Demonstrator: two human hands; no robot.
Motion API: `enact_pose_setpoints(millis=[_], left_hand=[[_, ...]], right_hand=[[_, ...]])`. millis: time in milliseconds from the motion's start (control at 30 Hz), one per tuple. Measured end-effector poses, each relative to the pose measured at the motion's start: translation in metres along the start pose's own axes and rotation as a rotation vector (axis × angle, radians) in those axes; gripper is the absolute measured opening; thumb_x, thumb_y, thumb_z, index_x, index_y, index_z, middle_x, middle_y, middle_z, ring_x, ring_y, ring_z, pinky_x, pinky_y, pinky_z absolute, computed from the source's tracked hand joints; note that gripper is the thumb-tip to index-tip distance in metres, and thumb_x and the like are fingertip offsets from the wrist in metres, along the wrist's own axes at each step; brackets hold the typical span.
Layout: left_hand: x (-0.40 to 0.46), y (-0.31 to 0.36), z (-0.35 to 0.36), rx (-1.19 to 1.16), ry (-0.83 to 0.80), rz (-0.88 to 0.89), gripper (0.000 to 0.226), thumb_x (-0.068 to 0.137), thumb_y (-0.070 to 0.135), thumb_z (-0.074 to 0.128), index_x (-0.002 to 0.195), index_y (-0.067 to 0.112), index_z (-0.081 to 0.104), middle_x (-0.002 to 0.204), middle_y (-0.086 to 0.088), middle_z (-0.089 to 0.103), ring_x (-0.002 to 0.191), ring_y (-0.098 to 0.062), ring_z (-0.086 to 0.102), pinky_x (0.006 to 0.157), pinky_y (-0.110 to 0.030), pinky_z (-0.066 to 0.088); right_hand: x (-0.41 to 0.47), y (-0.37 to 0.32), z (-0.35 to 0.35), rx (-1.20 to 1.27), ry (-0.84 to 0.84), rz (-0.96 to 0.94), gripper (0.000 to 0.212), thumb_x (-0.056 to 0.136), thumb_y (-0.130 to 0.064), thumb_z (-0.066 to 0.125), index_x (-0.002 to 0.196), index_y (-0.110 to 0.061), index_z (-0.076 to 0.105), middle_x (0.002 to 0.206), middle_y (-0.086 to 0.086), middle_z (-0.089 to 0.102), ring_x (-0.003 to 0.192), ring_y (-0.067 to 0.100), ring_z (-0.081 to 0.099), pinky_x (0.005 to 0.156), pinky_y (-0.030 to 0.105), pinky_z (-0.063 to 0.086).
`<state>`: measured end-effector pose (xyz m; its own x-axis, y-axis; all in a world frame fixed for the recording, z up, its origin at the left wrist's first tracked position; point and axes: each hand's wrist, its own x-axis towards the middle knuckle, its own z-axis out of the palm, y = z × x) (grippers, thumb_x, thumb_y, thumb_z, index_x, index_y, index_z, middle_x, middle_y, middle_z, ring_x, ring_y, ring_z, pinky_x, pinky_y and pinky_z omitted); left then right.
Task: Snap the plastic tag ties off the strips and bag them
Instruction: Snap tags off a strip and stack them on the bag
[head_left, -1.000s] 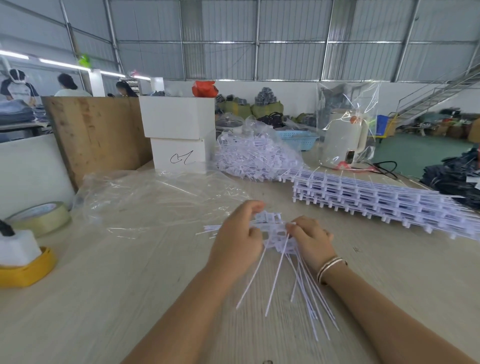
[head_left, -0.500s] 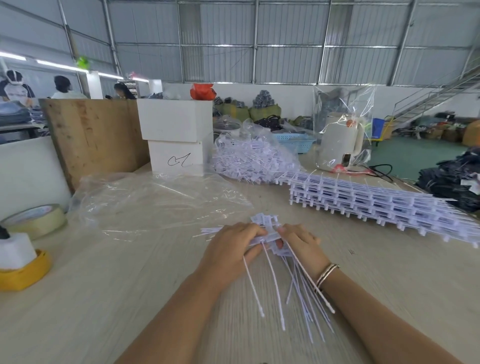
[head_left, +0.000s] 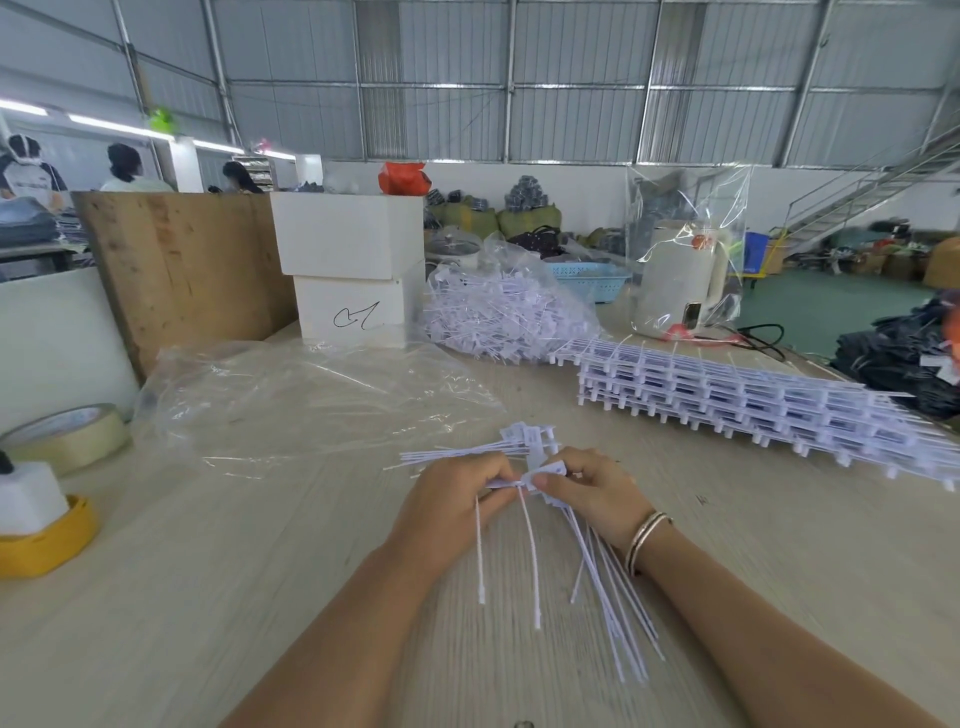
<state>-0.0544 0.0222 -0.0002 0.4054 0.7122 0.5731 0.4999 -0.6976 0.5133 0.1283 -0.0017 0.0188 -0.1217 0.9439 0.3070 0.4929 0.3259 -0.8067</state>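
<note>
Left hand (head_left: 457, 493) and right hand (head_left: 592, 491) meet fingertip to fingertip, each grip pinched closed

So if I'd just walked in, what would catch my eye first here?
Probably the two hands, left and right, pinching a bundle of thin white plastic tag ties at the middle of the pale wooden table. Next, the layered stack of white tie strips to the right, and the crumpled clear plastic bag lying just beyond the hands.
</note>
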Motion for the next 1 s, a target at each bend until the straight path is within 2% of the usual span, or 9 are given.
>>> enact_pose_setpoints(millis=[100, 167, 233, 400, 500, 633, 700, 833, 1000], left_hand=[[0.001, -0.003, 0.001, -0.191, -0.032, -0.117, 0.012, 0.082, 0.025, 0.072, 0.076, 0.035, 0.067, 0.079, 0.011, 0.07, 0.075, -0.006, 0.066, 0.068, -0.022, 0.049], [0.002, -0.001, 0.0, -0.324, -0.068, -0.226, 0.022, 0.085, 0.018, 0.068, 0.071, 0.035, 0.068, 0.076, 0.003, 0.072, 0.074, -0.015, 0.068, 0.063, -0.026, 0.05], [0.002, 0.002, 0.0, -0.43, -0.097, -0.274, 0.027, 0.091, 0.012, 0.059, 0.073, 0.029, 0.069, 0.07, 0.005, 0.072, 0.067, -0.009, 0.068, 0.058, -0.015, 0.046], [0.001, 0.007, -0.003, -0.445, -0.159, -0.285, 0.026, 0.095, 0.013, 0.053, 0.071, 0.02, 0.063, 0.061, 0.011, 0.067, 0.054, -0.003, 0.059, 0.058, -0.013, 0.045], [0.003, 0.006, -0.004, -0.473, -0.199, -0.314, 0.026, 0.096, 0.014, 0.051, 0.072, 0.018, 0.06, 0.061, 0.01, 0.067, 0.054, -0.004, 0.058, 0.06, -0.016, 0.046], [0.002, 0.001, -0.01, -0.559, -0.185, -0.391, 0.022, 0.097, 0.02, 0.049, 0.08, 0.01, 0.058, 0.062, 0.007, 0.065, 0.058, -0.008, 0.057, 0.059, -0.015, 0.044], [0.002, 0.001, -0.01, -0.54, -0.176, -0.405, 0.022, 0.097, 0.021, 0.05, 0.08, 0.01, 0.058, 0.062, 0.007, 0.064, 0.056, -0.007, 0.053, 0.058, -0.013, 0.042], [0.003, 0.003, -0.008, -0.587, -0.088, -0.448, 0.017, 0.094, 0.018, 0.055, 0.082, 0.007, 0.059, 0.06, 0.005, 0.061, 0.053, -0.005, 0.047, 0.056, -0.013, 0.04], [0.005, 0.005, -0.009, -0.67, -0.062, -0.495, 0.012, 0.09, 0.013, 0.06, 0.081, 0.008, 0.054, 0.063, 0.001, 0.063, 0.054, -0.006, 0.049, 0.055, -0.012, 0.041]], right_hand=[[-0.001, 0.001, 0.0, -0.089, 0.038, -0.015, 0.009, 0.085, -0.024, 0.066, 0.083, -0.017, 0.071, 0.08, -0.007, 0.06, 0.093, 0.017, 0.052, 0.091, 0.037, 0.035], [-0.002, 0.0, 0.0, -0.091, 0.036, -0.053, 0.009, 0.086, -0.021, 0.065, 0.083, -0.013, 0.07, 0.079, -0.007, 0.058, 0.09, 0.016, 0.05, 0.089, 0.037, 0.036], [-0.001, 0.0, 0.001, -0.111, 0.028, -0.102, 0.012, 0.087, -0.016, 0.064, 0.085, -0.005, 0.069, 0.079, -0.005, 0.058, 0.089, 0.018, 0.049, 0.087, 0.034, 0.035], [0.0, 0.005, 0.002, -0.025, 0.081, -0.056, 0.018, 0.087, -0.012, 0.063, 0.071, -0.018, 0.066, 0.071, -0.012, 0.059, 0.088, 0.012, 0.05, 0.093, 0.04, 0.031], [0.001, 0.002, 0.006, 0.139, 0.096, -0.014, 0.029, 0.086, -0.004, 0.061, 0.061, -0.02, 0.06, 0.063, -0.008, 0.057, 0.071, 0.006, 0.051, 0.078, 0.031, 0.037], [0.001, 0.008, -0.019, 0.65, 0.399, 0.214, 0.029, 0.088, 0.0, 0.054, 0.062, -0.011, 0.057, 0.053, -0.005, 0.056, 0.052, 0.011, 0.051, 0.057, 0.024, 0.042], [0.001, 0.014, -0.028, 0.514, 0.393, 0.246, 0.027, 0.09, -0.007, 0.054, 0.064, -0.013, 0.058, 0.057, -0.002, 0.056, 0.053, 0.01, 0.052, 0.056, 0.025, 0.042], [0.007, 0.023, -0.012, -0.118, 0.203, 0.234, 0.015, 0.089, -0.033, 0.057, 0.076, -0.035, 0.061, 0.098, -0.01, 0.06, 0.099, 0.013, 0.05, 0.093, 0.037, 0.032], [0.008, 0.024, -0.009, -0.431, 0.092, 0.157, 0.012, 0.086, -0.046, 0.058, 0.098, -0.048, 0.059, 0.112, -0.02, 0.045, 0.111, 0.006, 0.035, 0.089, 0.03, 0.017]])
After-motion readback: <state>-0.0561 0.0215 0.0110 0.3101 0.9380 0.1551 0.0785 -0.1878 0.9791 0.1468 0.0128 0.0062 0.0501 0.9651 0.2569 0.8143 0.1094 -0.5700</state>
